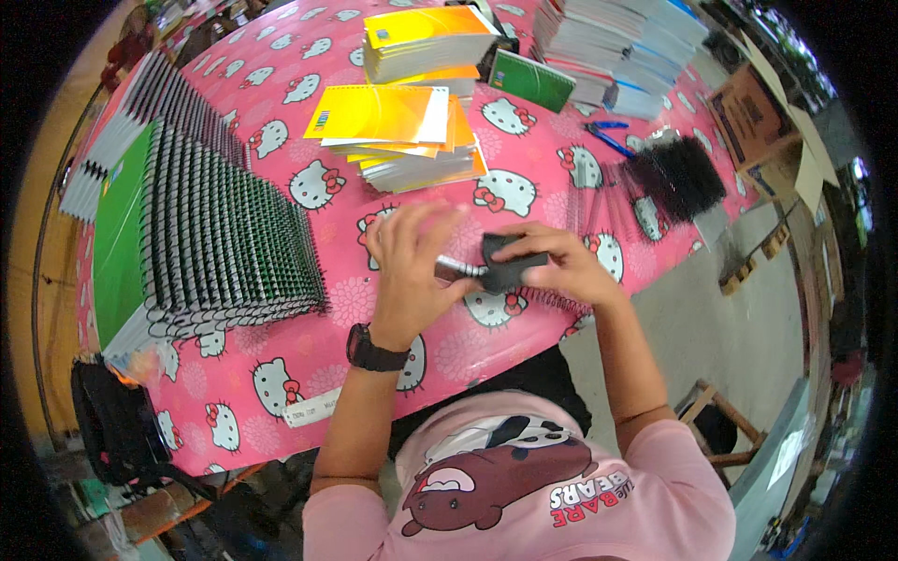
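1. Your left hand (pixel 412 271) lay curled, fingers together, over a small notebook block on the pink cartoon-cat tablecloth (pixel 524 187); the block itself was mostly hidden.
2. Your right hand (pixel 561 262) was closed in a pinch on a black crimping tool (pixel 510 262) at the metal spiral (pixel 460 268).
3. Judged step: finishing the spiral's end (binding seemed nearly seated); the following move would call for steady pressure and a firm hold.
4. Materials: the glossy green spiral notebooks (pixel 187 243) stood fanned at left, yellow-covered pads (pixel 402 131) were stacked ahead, and the black wire coils (pixel 678 173) looked bristly.
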Tool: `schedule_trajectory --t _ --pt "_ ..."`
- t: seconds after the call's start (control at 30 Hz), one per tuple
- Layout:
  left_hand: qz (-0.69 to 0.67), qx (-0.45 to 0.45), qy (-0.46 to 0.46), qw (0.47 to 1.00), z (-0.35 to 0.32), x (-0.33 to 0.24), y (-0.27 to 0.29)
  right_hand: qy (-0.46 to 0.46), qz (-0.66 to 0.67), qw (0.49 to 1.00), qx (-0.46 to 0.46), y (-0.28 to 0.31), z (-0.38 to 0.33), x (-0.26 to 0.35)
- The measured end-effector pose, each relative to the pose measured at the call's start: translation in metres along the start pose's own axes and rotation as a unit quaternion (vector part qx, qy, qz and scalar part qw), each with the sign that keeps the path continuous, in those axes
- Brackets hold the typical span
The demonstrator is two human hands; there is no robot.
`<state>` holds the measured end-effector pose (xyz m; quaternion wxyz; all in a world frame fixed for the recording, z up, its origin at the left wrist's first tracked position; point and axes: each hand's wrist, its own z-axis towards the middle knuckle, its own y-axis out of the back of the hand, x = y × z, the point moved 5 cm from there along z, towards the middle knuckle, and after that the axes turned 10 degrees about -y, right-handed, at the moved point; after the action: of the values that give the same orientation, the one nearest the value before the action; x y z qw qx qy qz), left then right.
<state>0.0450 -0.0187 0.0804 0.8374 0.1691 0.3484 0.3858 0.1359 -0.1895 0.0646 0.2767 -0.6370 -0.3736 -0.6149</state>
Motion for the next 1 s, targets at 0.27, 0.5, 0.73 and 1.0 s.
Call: schedule_trajectory --t 0.27,0.5,0.73,1.0 --pt "-0.404 0.004 0.264 0.876 -0.044 0.053 -0.031 -0.009 -0.035 0.999 -0.020 -0.004 0.008 0.001" --pt "-0.384 0.039 0.217 0.897 -0.041 0.052 -0.031 0.015 0.051 0.997 0.056 -0.005 0.019 0.002" --pt "-0.374 0.042 0.224 0.899 -0.045 0.052 -0.033 -0.007 -0.106 0.994 -0.008 -0.018 0.035 0.003" --pt "-0.365 0.052 0.265 0.891 -0.034 0.042 -0.028 0.018 -0.466 0.863 -0.193 0.019 0.024 -0.007"
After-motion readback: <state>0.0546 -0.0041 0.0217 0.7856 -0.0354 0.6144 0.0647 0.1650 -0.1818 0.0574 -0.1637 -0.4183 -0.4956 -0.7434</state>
